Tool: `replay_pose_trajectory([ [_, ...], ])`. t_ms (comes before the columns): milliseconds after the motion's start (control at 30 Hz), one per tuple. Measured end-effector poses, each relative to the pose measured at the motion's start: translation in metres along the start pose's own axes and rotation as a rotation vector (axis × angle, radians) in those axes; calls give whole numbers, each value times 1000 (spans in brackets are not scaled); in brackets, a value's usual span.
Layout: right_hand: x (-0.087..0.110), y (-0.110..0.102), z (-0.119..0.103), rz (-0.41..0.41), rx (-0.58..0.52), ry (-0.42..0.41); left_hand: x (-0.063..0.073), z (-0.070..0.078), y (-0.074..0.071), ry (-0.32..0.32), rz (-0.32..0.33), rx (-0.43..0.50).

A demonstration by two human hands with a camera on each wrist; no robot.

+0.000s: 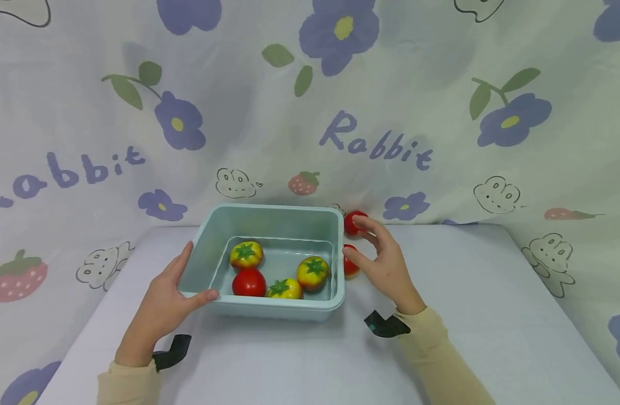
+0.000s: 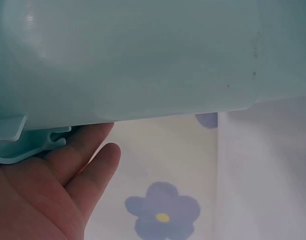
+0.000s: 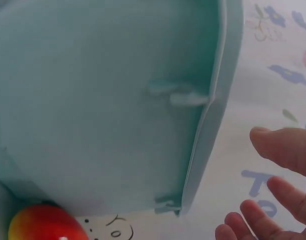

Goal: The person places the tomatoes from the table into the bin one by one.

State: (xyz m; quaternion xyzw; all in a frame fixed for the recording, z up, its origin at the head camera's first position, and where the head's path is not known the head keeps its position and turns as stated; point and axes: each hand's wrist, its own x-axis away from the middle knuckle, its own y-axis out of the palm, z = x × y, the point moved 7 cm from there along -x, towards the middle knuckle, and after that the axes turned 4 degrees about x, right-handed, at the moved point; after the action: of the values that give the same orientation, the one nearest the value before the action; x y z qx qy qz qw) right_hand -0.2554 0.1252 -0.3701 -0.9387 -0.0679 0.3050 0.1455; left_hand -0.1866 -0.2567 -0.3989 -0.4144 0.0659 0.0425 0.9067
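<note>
Nearest, two beige sleeves (image 1: pixel 130 387) reach forward over a white counter (image 1: pixel 269 360), with a black band (image 1: pixel 173 352) jutting from the left wrist and another black piece (image 1: pixel 390 326) at the right. The left hand (image 1: pixel 163 298) has its grip on the near left corner of a pale blue bin (image 1: pixel 269 307): thumb laid over the front rim, fingers along the outside of the left wall.

Inside, nearest the front wall and partly hidden by it, is a yellow tomato-like fruit (image 1: pixel 285 288) with a green star-shaped top. To its left sits a plain red fruit (image 1: pixel 249 282); to its right, a yellow-and-red fruit (image 1: pixel 312 274). Farther back on the left, a second yellow-and-red fruit (image 1: pixel 246 255) sits behind the red one.

The right hand (image 1: pixel 388 267) is beside the bin's right wall, its grip parted, thumb and fingers spread around nothing. Between it and the bin are a nearer red fruit (image 1: pixel 349 271) and a farther red fruit (image 1: pixel 348 225), both partly covered.

Behind everything hangs a pale cloth (image 1: pixel 416 56) printed with purple flowers, strawberries, rabbits and the word "Rabbit".
</note>
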Motion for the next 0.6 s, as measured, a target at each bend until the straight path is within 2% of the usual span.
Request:
replay_pose_trajectory([
  [233, -4, -5, 18, 18, 16, 53, 1, 0, 0, -5, -1, 2],
  [600, -5, -7, 44, 31, -20, 146, 1, -1, 0, 3, 5, -3],
])
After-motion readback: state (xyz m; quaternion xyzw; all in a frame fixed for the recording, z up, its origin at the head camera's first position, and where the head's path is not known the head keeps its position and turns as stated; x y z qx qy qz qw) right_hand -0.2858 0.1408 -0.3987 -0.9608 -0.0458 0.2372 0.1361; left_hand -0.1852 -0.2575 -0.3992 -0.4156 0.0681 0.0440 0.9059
